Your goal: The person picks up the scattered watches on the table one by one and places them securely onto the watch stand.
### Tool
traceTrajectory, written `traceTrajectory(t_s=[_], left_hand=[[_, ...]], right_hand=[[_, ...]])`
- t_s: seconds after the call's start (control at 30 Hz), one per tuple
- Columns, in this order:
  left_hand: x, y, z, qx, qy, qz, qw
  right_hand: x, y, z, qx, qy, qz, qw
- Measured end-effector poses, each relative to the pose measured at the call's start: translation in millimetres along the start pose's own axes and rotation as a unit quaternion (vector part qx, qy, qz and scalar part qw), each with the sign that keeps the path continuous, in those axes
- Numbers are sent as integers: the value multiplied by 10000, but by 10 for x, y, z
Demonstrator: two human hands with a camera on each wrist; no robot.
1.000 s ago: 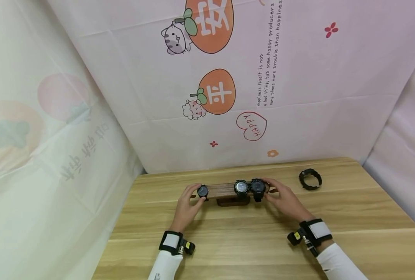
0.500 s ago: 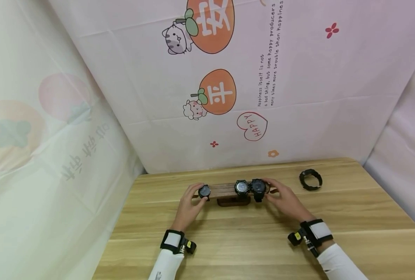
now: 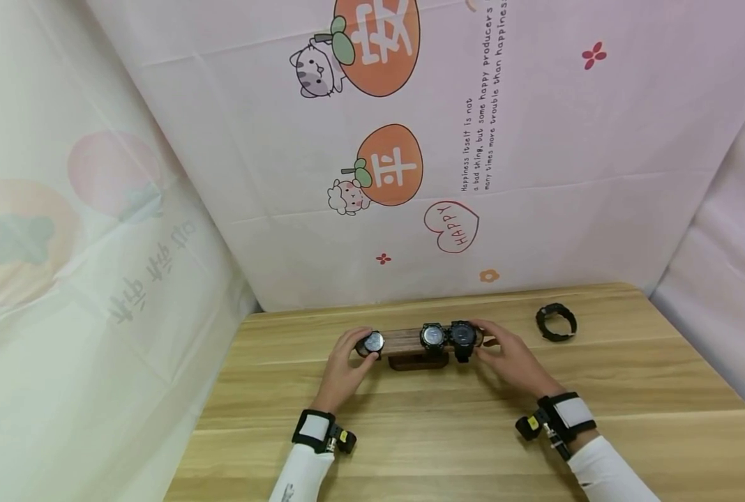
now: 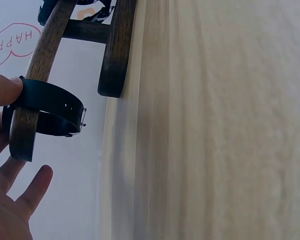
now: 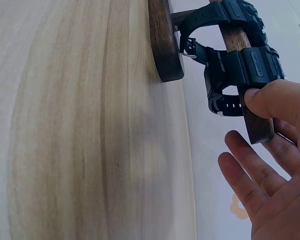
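Observation:
A dark wooden watch stand (image 3: 402, 341) carries three black wristwatches on its raised bar. Around the bar's left end hangs a small watch (image 3: 374, 341), its strap buckled into a loop. My left hand (image 3: 340, 373) pinches this watch between thumb and fingers; in the left wrist view the thumb lies on the strap (image 4: 52, 95) and the bar's tip pokes out past it. At the opposite end my right hand (image 3: 513, 359) grips the bar (image 5: 257, 127), thumb in front and fingers behind, right beside a chunky watch (image 3: 463, 335). Another watch (image 3: 433, 336) sits just left of that one.
A fourth black watch (image 3: 557, 322) lies looped on the wooden table (image 3: 448, 432), to the right of the stand. Printed white cloth (image 3: 284, 167) hangs behind the table, with more cloth along both sides. The stand's base (image 3: 418, 361) rests on the tabletop.
My left hand has slid the small watch a short way right along the bar, and its face has turned to catch the light. My right hand stays in place.

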State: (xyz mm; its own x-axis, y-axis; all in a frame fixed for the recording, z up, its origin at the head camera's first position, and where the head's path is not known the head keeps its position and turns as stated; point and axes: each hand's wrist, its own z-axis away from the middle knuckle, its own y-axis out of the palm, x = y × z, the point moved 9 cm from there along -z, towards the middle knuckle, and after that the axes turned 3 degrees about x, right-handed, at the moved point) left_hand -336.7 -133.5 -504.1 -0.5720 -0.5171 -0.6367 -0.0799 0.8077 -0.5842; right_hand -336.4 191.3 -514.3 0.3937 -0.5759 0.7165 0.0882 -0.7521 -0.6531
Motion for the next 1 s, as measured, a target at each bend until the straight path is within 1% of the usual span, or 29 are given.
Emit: traceTrajectory(t_s=[0.13,0.33,0.43,0.67,0.83,1.0], left_hand=[[-20,19,-10,-5,100,-20,9999],[-35,55,-29,100,-20,47,9999],[-48,71,-44,124,-18,49,9999],[-100,111,-84,77,226,-40,9997],[-95,149,-108,44,281,-133,9995],[-100,182,-127,82,329,-62,9994]], right_hand=[[-2,7,-2,-14,-20,38,10000],[-34,19,-10,51,71,0,10000],[-47,18,-13,71,107,-47,9999],[-45,15,-23,57,52,-48,10000],[-50,17,-26,55,60,-53,10000],[-46,18,-33,41,37,-39,10000]])
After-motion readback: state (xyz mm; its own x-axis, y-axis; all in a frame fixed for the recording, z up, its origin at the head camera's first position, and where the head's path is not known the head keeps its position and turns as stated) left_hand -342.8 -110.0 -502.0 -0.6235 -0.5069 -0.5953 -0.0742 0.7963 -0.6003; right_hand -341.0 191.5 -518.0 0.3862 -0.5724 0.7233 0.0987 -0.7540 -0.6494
